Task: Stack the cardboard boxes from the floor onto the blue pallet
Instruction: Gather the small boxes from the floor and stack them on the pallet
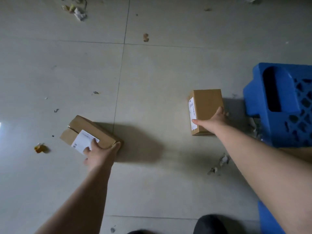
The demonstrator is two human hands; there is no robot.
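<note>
Fingers of each hand grip a white-labelled box (87,132), (206,107); print unreadable.

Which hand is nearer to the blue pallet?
Right. The right hand grips a box just left of the blue pallet; the left hand is far left.

- Left grip (99,153): arm stretched forward and down, fingers curled over a box edge.
- Right grip (213,119): arm stretched out, thumb and fingers clasping another box.
</note>
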